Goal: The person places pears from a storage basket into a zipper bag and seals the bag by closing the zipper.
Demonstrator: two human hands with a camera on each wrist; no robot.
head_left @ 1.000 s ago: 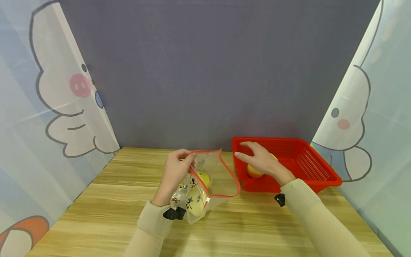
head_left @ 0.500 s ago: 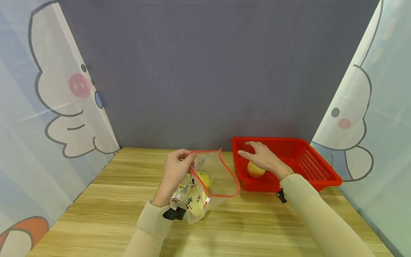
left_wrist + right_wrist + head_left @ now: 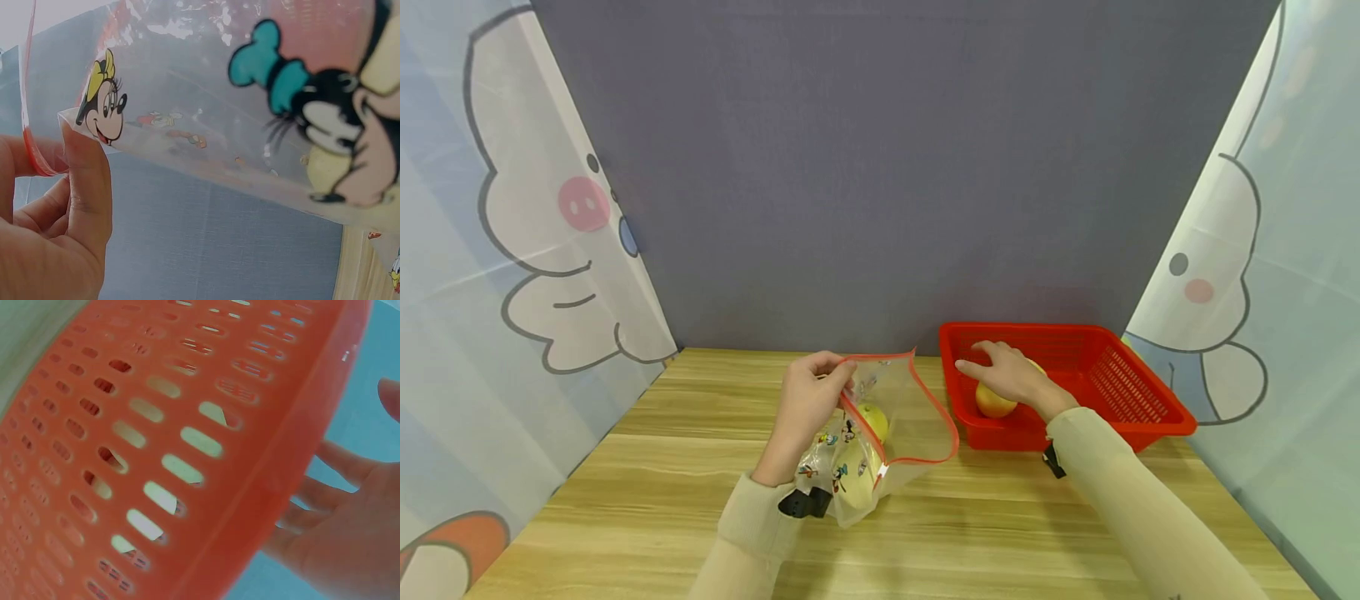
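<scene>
My left hand (image 3: 805,400) pinches the red-edged mouth of a clear zip bag (image 3: 921,421) printed with cartoon figures. The bag gapes toward the right, and a yellow apple (image 3: 872,423) shows inside it. In the left wrist view, thumb and fingers grip the bag's rim. My right hand (image 3: 1015,377) hovers over the left part of a red plastic basket (image 3: 1082,439), thumb and fingers spread and holding nothing. Just below it in the basket sits a yellow-orange round fruit (image 3: 995,402), partly covered by the hand. More yellow peeks out behind the hand.
Bag and basket share a wooden table (image 3: 685,475). A dark grey panel (image 3: 820,167) rises behind it, with cartoon-printed curtains (image 3: 445,333) along both sides. The basket's slotted wall (image 3: 156,456) fills most of the right wrist view.
Over the basket, my right hand has shifted slightly right and down, its fingers staying spread. The left hand keeps its grip on the bag.
</scene>
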